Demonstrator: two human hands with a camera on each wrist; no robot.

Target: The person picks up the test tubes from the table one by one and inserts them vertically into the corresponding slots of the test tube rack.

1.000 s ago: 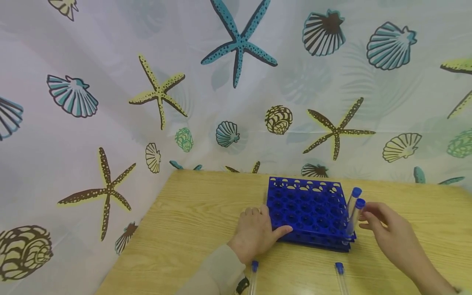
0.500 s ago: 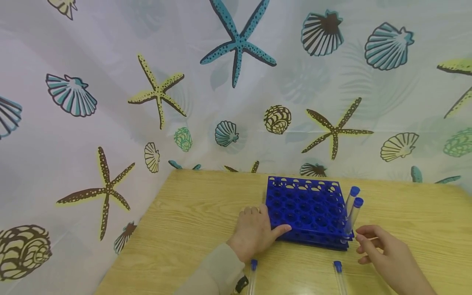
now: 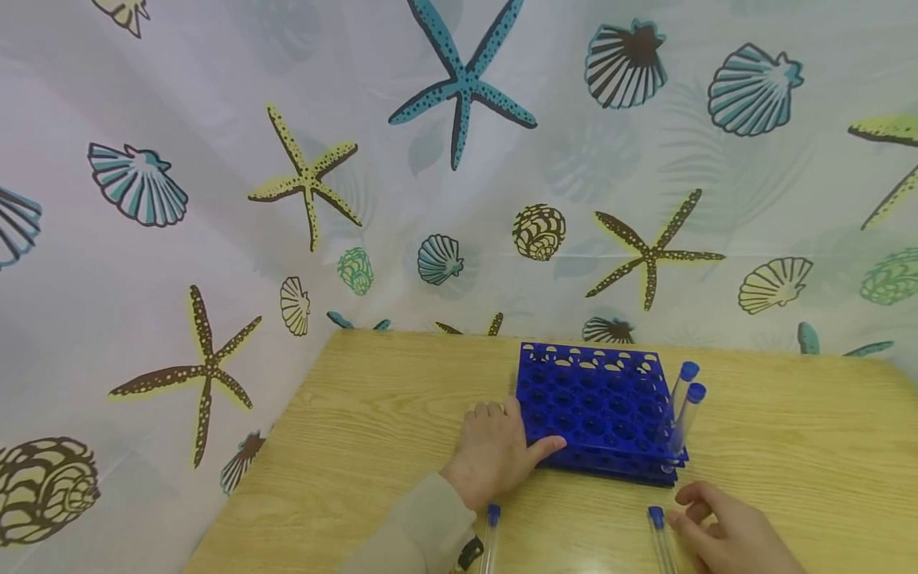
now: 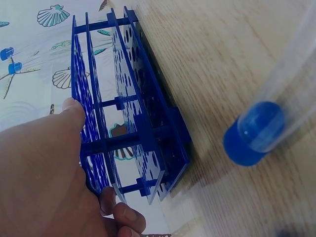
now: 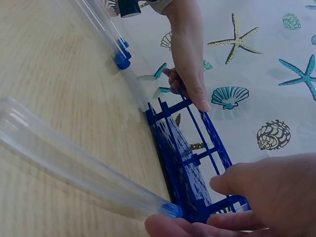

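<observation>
My left hand [image 3: 491, 450] grips the left side of a blue test tube rack [image 3: 610, 452], thumb along its front top edge; in the left wrist view its fingers [image 4: 129, 212] curl at the rack's end. Two clear test tubes [image 3: 686, 418] with blue caps stand upright at the rack's right end. Below the rack's front right corner, my right hand [image 3: 727, 530] has loosely bent fingers and nothing between them. Its fingertips are right at the blue cap [image 3: 656, 516] of a test tube [image 5: 84, 158] lying on the table.
Another capped test tube [image 3: 491, 536] lies on the wooden table [image 3: 380, 399] beside my left wrist. A white curtain [image 3: 502, 303] printed with shells and starfish hangs behind the table and along its left side.
My right hand has moved away from the standing test tubes, down and toward me, to the cap of the lying one. The left hand stays on the rack.
</observation>
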